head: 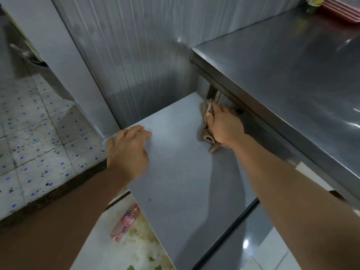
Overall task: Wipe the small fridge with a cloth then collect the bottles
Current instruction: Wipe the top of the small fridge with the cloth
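Note:
The small fridge's flat grey top [181, 172] fills the middle of the head view. My right hand [224, 125] presses a crumpled tan cloth [207, 136] onto the top at its far right corner, beside the steel table's leg. My left hand [128, 151] rests flat on the fridge's left edge with the fingers spread. A pink plastic bottle [125, 223] lies on its side on the floor below the fridge's left front side.
A stainless steel table [292, 75] overhangs the fridge on the right. A ribbed metal wall [136, 55] stands behind. To the left is a raised speckled tile floor [39, 123]. Red trays [341, 8] and a yellow-green item [313, 2] sit at the table's far end.

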Tool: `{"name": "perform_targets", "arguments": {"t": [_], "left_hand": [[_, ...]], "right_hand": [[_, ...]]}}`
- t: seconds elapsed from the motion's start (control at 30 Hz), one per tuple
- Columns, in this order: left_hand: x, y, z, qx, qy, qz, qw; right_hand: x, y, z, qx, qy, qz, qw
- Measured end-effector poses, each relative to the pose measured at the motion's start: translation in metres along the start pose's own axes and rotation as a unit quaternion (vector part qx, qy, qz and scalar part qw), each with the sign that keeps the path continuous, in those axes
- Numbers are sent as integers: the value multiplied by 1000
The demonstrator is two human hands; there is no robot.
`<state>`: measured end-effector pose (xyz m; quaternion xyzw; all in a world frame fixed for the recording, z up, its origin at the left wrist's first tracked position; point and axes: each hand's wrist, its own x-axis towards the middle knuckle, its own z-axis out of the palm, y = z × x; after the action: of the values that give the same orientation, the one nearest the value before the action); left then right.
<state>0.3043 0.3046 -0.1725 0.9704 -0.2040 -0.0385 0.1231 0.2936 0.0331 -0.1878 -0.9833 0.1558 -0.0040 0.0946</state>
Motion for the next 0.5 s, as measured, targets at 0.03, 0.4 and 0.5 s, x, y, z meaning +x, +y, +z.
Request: {"name": "perform_targets", "arguments": {"t": [0.03,0.4,0.5], "left_hand": [[-2,4,-1,6,-11,-7,1000],[-98,72,19,-56,-34,101,993],[-110,67,13,-88,-36,89,991]], "right_hand": [[-14,6,0,-5,-2,6,1000],[-154,-11,-5,-61,-19,4,998],[-206,-40,-3,-19,3,-21,1000]]}}
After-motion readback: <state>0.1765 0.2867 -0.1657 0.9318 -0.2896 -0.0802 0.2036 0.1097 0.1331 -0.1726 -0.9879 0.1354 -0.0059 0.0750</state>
